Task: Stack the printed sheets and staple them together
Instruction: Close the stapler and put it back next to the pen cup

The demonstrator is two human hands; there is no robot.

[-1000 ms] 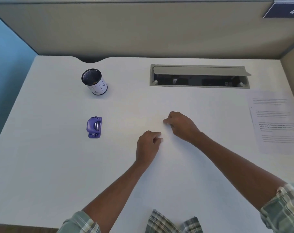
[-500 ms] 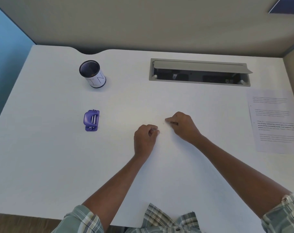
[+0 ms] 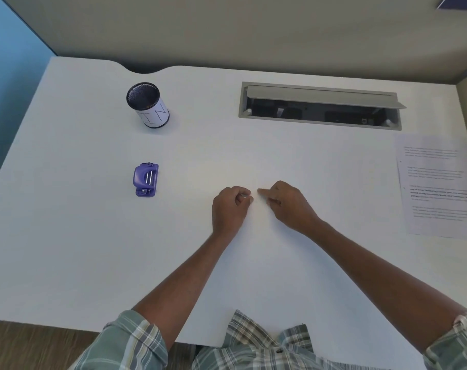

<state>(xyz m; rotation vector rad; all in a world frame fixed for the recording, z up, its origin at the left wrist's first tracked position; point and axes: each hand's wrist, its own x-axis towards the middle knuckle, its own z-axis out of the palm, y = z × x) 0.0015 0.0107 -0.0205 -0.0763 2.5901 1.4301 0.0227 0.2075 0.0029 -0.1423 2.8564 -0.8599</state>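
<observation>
Desk [image 3: 93, 249]: white, walled behind and at both sides; bare stretch along the near edge.
Counts: we count one purple stapler [image 3: 145, 179], one mesh cup [image 3: 148, 105], one printed sheet [image 3: 438, 188], and two hands: left hand [image 3: 231, 209], right hand [image 3: 288, 206].
Sheet position: flat at the desk's right edge, well apart from both hands.
Left hand: curled, fingertips together; we cannot tell what, if anything, they pinch.
Right hand: forefinger straight, rest curled, holding nothing.

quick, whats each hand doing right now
left hand: curled, pinching a tiny pale object, too small to identify
right hand: curled, index finger out on the white desk, holding nothing visible
</observation>
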